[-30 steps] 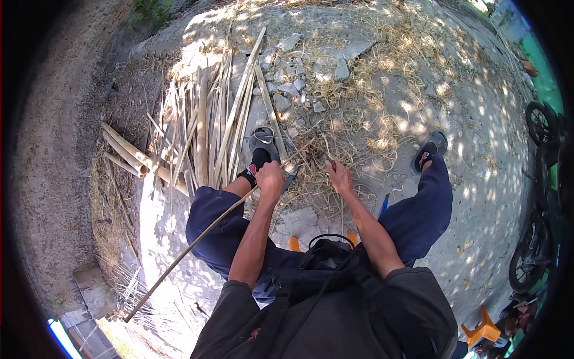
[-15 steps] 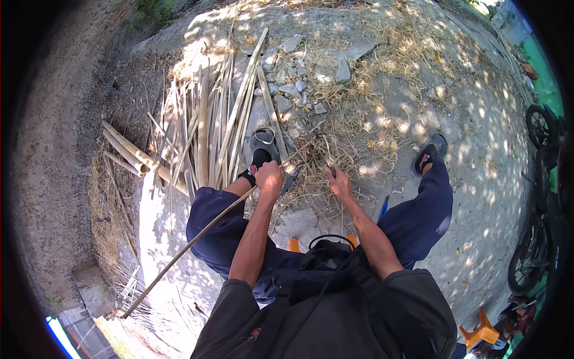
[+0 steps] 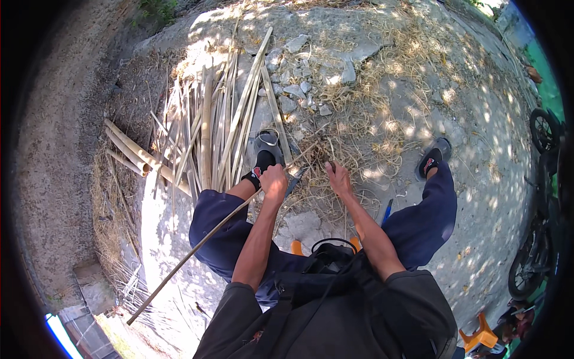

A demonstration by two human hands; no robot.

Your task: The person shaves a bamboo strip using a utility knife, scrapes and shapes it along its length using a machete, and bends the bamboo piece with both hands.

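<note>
My left hand (image 3: 274,182) is closed round a long, thin bamboo stick (image 3: 206,237). The stick slants from the lower left, over my left thigh, up to a tangle of dry fibres (image 3: 315,154) between my feet. My right hand (image 3: 339,178) is just right of that tangle, its fingers pinched together; whatever is between them is too small to make out. Below the left hand's knuckles lies a dark, blade-like piece (image 3: 294,182), partly hidden. A blue-handled tool (image 3: 387,209) rests on the ground beside my right leg.
Split bamboo strips (image 3: 244,102) are piled beyond my left foot, with thicker bamboo poles (image 3: 133,148) farther left. Broken stones (image 3: 295,90) and curly shavings (image 3: 388,128) cover the ground ahead. Motorcycles (image 3: 529,257) and an orange stool (image 3: 480,332) stand at the right.
The view has shifted slightly. My right hand has moved a little left, toward the tangle and my left hand. My left hand keeps its grip on the bamboo stick.
</note>
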